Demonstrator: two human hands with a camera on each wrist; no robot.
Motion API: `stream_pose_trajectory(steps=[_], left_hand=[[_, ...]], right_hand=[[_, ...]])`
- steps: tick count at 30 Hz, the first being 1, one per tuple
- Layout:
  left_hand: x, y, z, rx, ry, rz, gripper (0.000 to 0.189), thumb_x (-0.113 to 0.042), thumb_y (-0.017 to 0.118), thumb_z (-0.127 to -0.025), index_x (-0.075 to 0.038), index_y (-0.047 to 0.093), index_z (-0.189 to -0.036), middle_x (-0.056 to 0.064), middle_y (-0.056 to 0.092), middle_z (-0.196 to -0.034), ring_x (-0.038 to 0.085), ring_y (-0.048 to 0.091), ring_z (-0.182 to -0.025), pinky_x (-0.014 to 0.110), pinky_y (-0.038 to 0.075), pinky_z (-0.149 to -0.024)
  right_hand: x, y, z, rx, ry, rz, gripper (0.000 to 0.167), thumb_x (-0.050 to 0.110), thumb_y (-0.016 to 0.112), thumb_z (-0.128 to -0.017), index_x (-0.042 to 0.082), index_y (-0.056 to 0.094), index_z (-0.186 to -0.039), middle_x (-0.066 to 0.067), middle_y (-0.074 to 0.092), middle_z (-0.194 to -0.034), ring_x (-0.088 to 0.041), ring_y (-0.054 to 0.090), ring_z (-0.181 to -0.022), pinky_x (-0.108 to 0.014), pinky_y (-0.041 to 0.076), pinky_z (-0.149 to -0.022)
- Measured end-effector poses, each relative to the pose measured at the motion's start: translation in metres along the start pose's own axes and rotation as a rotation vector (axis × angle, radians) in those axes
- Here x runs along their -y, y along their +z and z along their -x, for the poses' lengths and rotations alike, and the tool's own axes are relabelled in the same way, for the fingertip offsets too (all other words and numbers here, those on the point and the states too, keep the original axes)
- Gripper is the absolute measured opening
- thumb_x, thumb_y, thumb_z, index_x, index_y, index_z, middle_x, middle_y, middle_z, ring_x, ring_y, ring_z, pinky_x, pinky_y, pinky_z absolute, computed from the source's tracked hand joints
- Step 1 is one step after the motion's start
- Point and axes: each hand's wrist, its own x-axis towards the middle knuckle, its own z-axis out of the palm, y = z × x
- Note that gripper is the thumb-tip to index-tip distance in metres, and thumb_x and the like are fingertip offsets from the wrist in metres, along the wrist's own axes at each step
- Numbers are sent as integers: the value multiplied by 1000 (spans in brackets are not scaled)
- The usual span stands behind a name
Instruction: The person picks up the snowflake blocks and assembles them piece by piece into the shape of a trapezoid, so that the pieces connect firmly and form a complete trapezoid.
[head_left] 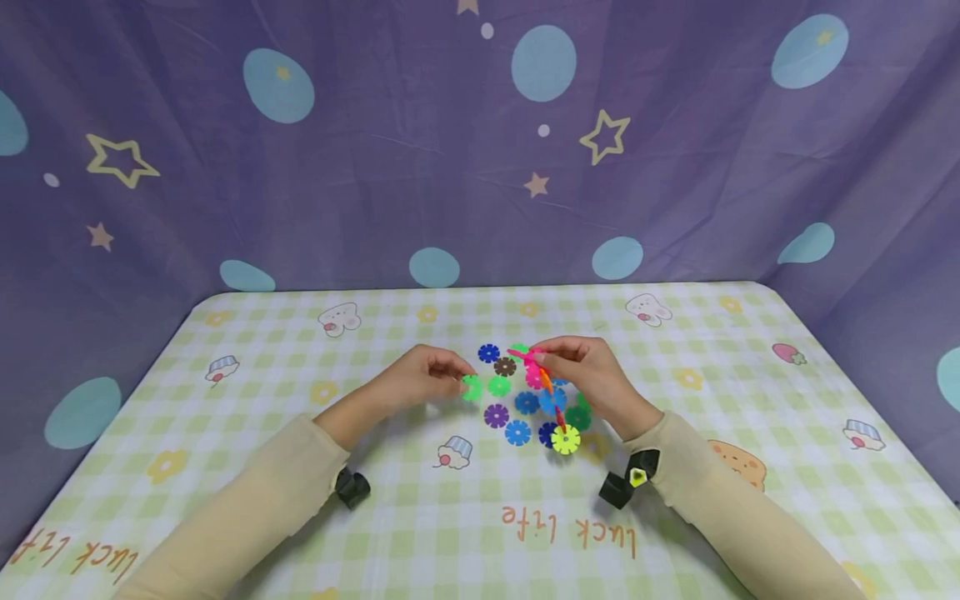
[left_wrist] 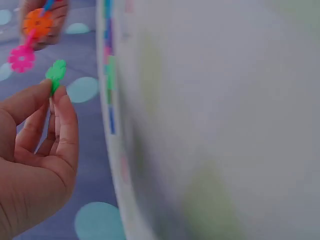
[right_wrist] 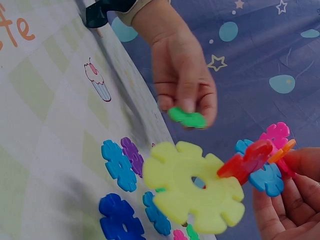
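Note:
My left hand (head_left: 416,382) pinches a bright green notched plastic disc (head_left: 471,388) between thumb and fingertips, raised off the table in the left wrist view. My right hand (head_left: 592,375) grips the upper end of a chain of interlocked snowflake discs. Pink, orange, blue and red discs make up the chain, and a yellow disc (head_left: 566,439) hangs at its lower end. Close to the camera in the right wrist view, the red disc (right_wrist: 245,162) is slotted into the yellow one. A gap separates the green disc from the chain.
Loose discs lie between and below the hands, among them a purple disc (head_left: 496,416), a brown disc (head_left: 505,367), a light green disc (head_left: 498,386) and several blue ones. The checked tablecloth (head_left: 390,533) reaches a patterned purple curtain (head_left: 337,208) at the back.

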Motion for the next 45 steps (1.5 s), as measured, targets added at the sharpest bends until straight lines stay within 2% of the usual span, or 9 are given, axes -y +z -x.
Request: stream_pose_trajectory(steps=[8, 10, 12, 18, 25, 32, 38, 41, 45], left_hand=[[-25, 3, -6, -176, 13, 176, 34, -7, 68, -85, 4, 62, -116, 1, 69, -88, 23, 66, -80, 32, 53, -66], [-30, 4, -8, -219, 13, 206, 33, -7, 68, -85, 4, 63, -116, -1, 70, -87, 19, 67, -77, 29, 52, -61], [-32, 6, -10, -243, 9, 236, 32, -7, 68, -86, 4, 64, -115, -2, 70, -86, 14, 67, -75, 27, 53, -63], [-31, 15, -11, -273, 4, 285, 32, -5, 68, -85, 6, 64, -115, 3, 72, -92, 9, 66, -75, 40, 55, -78], [-34, 20, -12, -312, 55, 305, 31, -3, 67, -85, 8, 64, -114, 5, 72, -92, 9, 66, -74, 29, 56, -71], [-36, 26, -15, -310, 65, 271, 30, -5, 69, -84, 5, 66, -112, 9, 72, -95, 17, 68, -79, 30, 56, -72], [-35, 32, -18, -332, 77, 258, 27, -4, 69, -84, 3, 67, -110, 14, 70, -99, 13, 67, -76, 33, 56, -73], [-36, 35, -18, -346, 67, 256, 26, -3, 69, -84, 3, 67, -109, 11, 70, -93, 13, 67, -74, 35, 57, -73], [-35, 39, -18, -336, 42, 245, 26, -3, 69, -83, 3, 67, -108, 8, 68, -88, 13, 66, -72, 38, 56, -74]], right_hand=[[0, 1, 2, 2, 3, -14, 23, 5, 61, -90, -13, 64, -105, 7, 71, -81, -11, 65, -76, -27, 54, -77], [0, 1, 3, 1, 6, -14, 24, 6, 61, -90, -13, 64, -105, 7, 71, -81, -12, 65, -76, -27, 54, -77], [1, 1, 3, 5, 11, -16, 25, 6, 61, -90, -13, 63, -106, 7, 71, -82, -12, 66, -77, -28, 54, -78], [0, 2, 2, 26, 5, -30, 26, 8, 62, -91, -14, 63, -105, 7, 71, -84, -10, 66, -78, -28, 54, -79], [-1, 2, 2, 28, -9, -20, 26, 6, 62, -90, -15, 62, -105, 8, 71, -82, -9, 66, -77, -27, 54, -77], [-1, 1, 1, 27, -11, -5, 24, 8, 62, -91, -12, 64, -104, 7, 71, -81, -10, 66, -77, -28, 54, -79], [0, -1, 0, 40, -20, 13, 28, 9, 62, -91, -13, 62, -108, 6, 70, -82, -11, 65, -77, -29, 53, -80], [-1, -2, -1, 39, -41, 42, 29, 11, 63, -90, -10, 62, -111, 2, 71, -87, -13, 64, -78, -28, 53, -79], [-4, -3, -1, 37, -56, 97, 27, 13, 66, -89, -6, 66, -109, -12, 70, -99, -15, 65, -82, -28, 54, -80]])
